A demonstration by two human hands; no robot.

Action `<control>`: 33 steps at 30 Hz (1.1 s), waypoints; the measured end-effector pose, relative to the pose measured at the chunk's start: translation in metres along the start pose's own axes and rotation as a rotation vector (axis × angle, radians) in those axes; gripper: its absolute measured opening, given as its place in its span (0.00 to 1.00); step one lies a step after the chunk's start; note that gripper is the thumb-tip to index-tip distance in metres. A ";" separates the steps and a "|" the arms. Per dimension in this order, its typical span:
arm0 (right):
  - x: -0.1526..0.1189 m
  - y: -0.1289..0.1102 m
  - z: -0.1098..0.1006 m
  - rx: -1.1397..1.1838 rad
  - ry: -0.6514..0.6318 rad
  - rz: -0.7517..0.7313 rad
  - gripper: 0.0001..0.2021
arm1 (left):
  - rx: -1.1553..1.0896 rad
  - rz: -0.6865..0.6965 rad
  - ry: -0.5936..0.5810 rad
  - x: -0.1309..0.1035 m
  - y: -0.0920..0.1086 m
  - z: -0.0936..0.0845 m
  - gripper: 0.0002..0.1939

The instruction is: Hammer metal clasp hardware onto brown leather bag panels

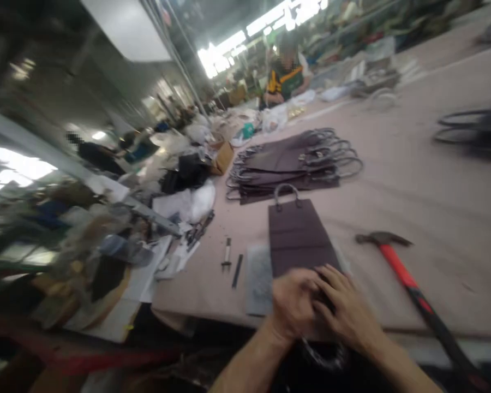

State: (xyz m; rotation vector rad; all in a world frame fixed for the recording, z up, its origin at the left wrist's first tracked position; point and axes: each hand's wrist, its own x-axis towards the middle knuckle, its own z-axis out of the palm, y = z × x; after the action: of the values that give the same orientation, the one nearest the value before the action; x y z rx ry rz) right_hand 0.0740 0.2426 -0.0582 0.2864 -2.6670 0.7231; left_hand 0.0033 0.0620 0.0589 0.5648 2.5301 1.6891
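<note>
A dark brown flat bag piece (297,234) with a metal ring handle lies on a grey pad (258,278) near the table's front edge. My left hand (293,303) and my right hand (347,311) press together on its near end, fingers curled over the material. A second ring handle (323,357) hangs below my hands at the table edge. The picture is blurred, so the exact grip is unclear.
A red-handled hammer (401,270) lies to the right. Two small punch tools (231,262) lie to the left. A stack of similar bag pieces (294,161) sits further back. Clutter (106,256) crowds the left side. A seated person (286,76) works far off.
</note>
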 end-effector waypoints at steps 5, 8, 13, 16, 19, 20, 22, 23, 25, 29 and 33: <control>0.007 -0.015 -0.012 0.040 -0.157 0.120 0.26 | 0.396 -0.175 0.340 0.021 -0.067 -0.048 0.13; 0.009 -0.019 -0.017 0.071 -0.164 0.121 0.26 | 0.737 -0.323 0.284 0.032 -0.113 -0.093 0.13; 0.005 -0.019 -0.019 0.103 -0.167 0.116 0.27 | 0.993 -0.476 0.200 0.034 -0.142 -0.124 0.16; 0.001 -0.024 -0.021 0.031 -0.169 0.173 0.29 | 1.031 -0.540 0.174 0.037 -0.144 -0.130 0.16; -0.011 -0.042 -0.028 -0.137 -0.125 0.319 0.34 | 1.030 -0.535 0.178 0.036 -0.148 -0.134 0.17; -0.017 -0.049 -0.031 -0.194 -0.111 0.370 0.35 | 1.028 -0.529 0.184 0.034 -0.150 -0.135 0.17; -0.027 -0.066 -0.037 -0.271 -0.125 0.472 0.31 | 1.029 -0.513 0.191 0.032 -0.154 -0.134 0.17; -0.032 -0.073 -0.038 -0.281 -0.159 0.535 0.27 | 1.034 -0.498 0.186 0.031 -0.156 -0.132 0.16; -0.038 -0.085 -0.039 -0.261 -0.279 0.675 0.17 | 1.046 -0.455 0.160 0.031 -0.157 -0.128 0.15; -0.042 -0.089 -0.033 -0.026 -0.385 0.854 0.09 | 1.061 -0.364 0.129 0.032 -0.146 -0.118 0.12; -0.047 -0.083 -0.046 0.559 -0.294 0.913 0.14 | 0.869 -0.230 0.217 0.018 -0.117 -0.092 0.11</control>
State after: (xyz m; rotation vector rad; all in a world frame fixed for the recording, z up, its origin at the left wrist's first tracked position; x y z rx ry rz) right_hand 0.1541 0.2008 -0.0027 -0.8130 -2.7301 1.8086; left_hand -0.0669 -0.0531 -0.0063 0.0839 3.2567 0.5378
